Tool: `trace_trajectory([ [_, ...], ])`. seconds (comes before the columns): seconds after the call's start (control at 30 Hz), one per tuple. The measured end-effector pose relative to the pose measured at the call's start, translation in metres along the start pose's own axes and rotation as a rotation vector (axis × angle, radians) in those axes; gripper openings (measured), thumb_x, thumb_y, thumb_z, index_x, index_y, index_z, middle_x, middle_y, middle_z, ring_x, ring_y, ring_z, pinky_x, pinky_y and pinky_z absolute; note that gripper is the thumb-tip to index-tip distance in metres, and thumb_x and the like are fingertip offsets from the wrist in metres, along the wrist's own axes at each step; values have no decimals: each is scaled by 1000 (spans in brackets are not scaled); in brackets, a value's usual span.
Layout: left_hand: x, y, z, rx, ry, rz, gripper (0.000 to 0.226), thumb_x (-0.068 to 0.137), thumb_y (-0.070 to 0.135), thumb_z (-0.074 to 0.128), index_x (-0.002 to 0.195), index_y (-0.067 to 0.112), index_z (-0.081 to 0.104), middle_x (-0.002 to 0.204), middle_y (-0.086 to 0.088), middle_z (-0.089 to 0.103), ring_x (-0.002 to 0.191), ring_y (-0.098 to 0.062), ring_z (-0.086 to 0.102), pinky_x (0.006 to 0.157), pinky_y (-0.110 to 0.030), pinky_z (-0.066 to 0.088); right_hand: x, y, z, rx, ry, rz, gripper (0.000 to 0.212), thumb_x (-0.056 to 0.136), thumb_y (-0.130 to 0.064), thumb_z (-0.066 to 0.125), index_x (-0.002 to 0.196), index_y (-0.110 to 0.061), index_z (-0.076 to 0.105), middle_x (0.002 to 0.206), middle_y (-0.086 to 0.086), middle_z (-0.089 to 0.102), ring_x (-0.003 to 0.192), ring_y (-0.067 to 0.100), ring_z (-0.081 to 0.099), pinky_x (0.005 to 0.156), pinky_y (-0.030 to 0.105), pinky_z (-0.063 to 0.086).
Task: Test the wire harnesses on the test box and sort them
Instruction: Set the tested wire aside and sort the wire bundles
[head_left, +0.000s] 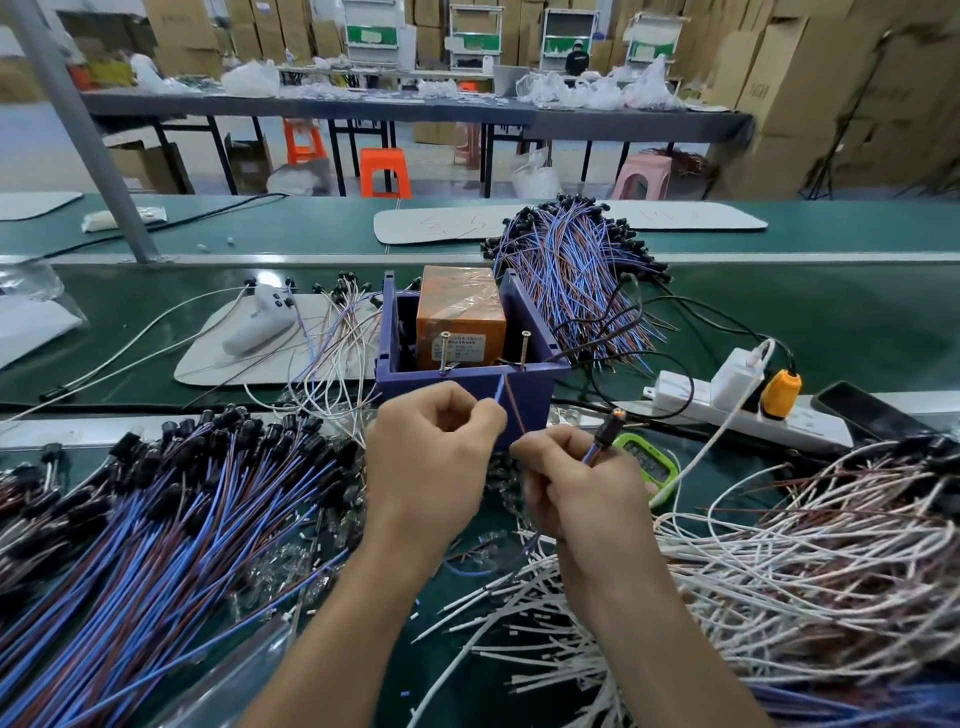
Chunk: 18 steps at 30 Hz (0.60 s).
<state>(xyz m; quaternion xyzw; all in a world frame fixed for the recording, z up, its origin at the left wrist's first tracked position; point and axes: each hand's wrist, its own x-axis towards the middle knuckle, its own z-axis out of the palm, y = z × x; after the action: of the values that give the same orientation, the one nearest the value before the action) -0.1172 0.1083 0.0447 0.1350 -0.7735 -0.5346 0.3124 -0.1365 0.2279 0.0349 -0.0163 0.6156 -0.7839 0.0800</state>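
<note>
The test box (537, 397), a purple plastic open-topped box, stands mid-bench with its front wall just beyond the knuckles. Little bare green bench (810, 322) is left around it. A heap of blue and brown harnesses (156, 525) crowds the near left, a tangle of white wires (789, 561) the near right, and a second bundle (571, 275) lies behind the box's right wall. A white power strip (748, 413) lies to the right.

The left hand (431, 462) has its fingers curled, pinching the held harness's blue lead (500, 389). That lead rises toward the box's front rim, where two brass screws (443, 353) stand upright. The right hand (582, 488) pinches the brown lead (516, 410), which slants up and left. It also grips the harness (592, 451), whose long axis tilts up and right to a black cap with a small glowing tip.

An orange block (460, 312) wrapped in glossy film fills the box.
</note>
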Motion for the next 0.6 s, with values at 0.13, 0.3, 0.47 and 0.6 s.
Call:
trace_trajectory([
  [0.13,-2,4,3,-213,-208,-176,15,74,36,78,67,23,79,60,2,71,58,-11,62,60,-35,52,-1,-3,-4,36,-76,21,35,91,-5,68,59,-21,67,49,1,49,43,10,41,44,23,29],
  [0.3,2,10,-5,-421,-374,-349,2,78,15,85,79,15,83,71,-9,76,63,-18,70,60,-28,56,-6,-10,-13,5,-167,11,33,92,-3,66,63,-18,68,45,-2,47,41,11,40,42,21,30],
  [0.47,6,27,-15,-434,-420,-370,15,84,12,77,70,16,79,62,-5,68,50,-14,61,53,-23,51,-12,-30,-19,20,-209,42,30,102,-5,54,81,-8,75,62,13,64,37,6,40,40,16,30],
  [0.6,20,24,-34,-348,-213,-410,12,84,22,78,72,22,81,60,6,59,55,-8,49,62,-25,40,-16,-49,-42,143,-128,136,35,103,-4,45,87,-2,76,71,16,66,36,8,24,46,23,22],
])
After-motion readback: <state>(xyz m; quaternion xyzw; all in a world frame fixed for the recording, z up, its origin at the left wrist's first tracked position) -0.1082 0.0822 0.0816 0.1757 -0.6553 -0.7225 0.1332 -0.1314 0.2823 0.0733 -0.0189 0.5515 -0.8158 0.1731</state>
